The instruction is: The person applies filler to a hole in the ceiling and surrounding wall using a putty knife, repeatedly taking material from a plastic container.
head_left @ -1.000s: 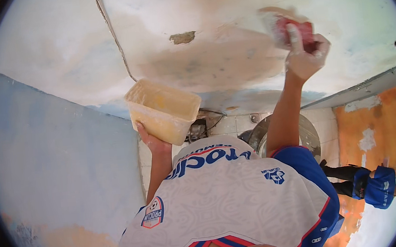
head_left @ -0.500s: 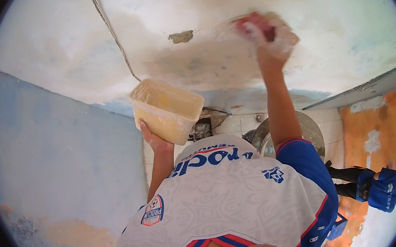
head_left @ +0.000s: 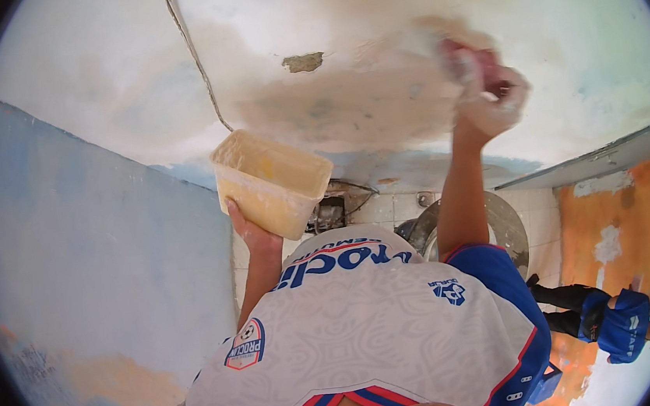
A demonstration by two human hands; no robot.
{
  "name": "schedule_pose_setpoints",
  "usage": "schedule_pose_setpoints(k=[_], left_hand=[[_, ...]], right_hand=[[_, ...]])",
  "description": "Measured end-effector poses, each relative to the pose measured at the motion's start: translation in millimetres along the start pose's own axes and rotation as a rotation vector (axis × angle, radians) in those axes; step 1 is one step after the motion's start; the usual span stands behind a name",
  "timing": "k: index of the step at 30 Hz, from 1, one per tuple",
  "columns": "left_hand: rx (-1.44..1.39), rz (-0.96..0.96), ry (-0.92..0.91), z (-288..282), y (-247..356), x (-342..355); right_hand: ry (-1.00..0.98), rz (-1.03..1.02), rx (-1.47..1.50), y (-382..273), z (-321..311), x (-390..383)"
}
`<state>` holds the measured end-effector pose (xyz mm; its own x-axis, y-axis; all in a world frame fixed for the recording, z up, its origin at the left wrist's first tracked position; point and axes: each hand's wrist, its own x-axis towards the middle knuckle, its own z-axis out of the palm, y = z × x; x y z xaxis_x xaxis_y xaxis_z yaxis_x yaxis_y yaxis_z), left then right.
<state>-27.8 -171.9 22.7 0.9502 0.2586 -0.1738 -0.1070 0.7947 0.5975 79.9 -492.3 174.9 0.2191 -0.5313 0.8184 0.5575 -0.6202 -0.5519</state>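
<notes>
My left hand (head_left: 254, 233) grips the side of a cream plastic tub (head_left: 270, 196), tilted so its opening shows. Pale smears coat the tub's inner walls; how full it is I cannot tell. At the upper right, my right hand (head_left: 497, 104), whitened with a pasty coat, is closed on a small red tool (head_left: 476, 62). Motion blurs the tool, so its exact kind is unclear. It is against or close to the whitish wall (head_left: 560, 47), beside a broad brownish, damp-looking patch (head_left: 362, 105).
A rough chipped hole (head_left: 304, 62) and a cable (head_left: 198, 62) mark the wall. A blue-grey wall (head_left: 102, 248) stands at left. Below are a round basin-like object (head_left: 511, 224) and a dark box with wires (head_left: 330, 213). Another person in blue (head_left: 626, 323) is at lower right, near an orange wall (head_left: 617, 230).
My right hand has moved right and slightly down across the wall with the red tool. The tub in my left hand has barely shifted.
</notes>
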Motion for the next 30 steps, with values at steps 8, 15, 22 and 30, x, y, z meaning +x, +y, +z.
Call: schedule_pose_setpoints(k=[8,15,22,30], left_hand=[[0.023,-0.042,0.017,4.2,3.0,-4.0],[-0.026,-0.071,-0.035,-10.2,1.1,1.4],[0.037,-0.032,0.010,-8.4,0.2,2.6],[0.012,-0.003,0.019,-10.3,6.2,2.9]], right_hand=[[0.171,0.180,0.095,16.7,14.3,-12.1],[-0.153,-0.130,-0.257,13.1,16.3,-27.5],[-0.250,-0.213,-0.241,31.2,8.4,-41.2],[-0.243,0.059,0.076,8.7,7.5,-44.1]])
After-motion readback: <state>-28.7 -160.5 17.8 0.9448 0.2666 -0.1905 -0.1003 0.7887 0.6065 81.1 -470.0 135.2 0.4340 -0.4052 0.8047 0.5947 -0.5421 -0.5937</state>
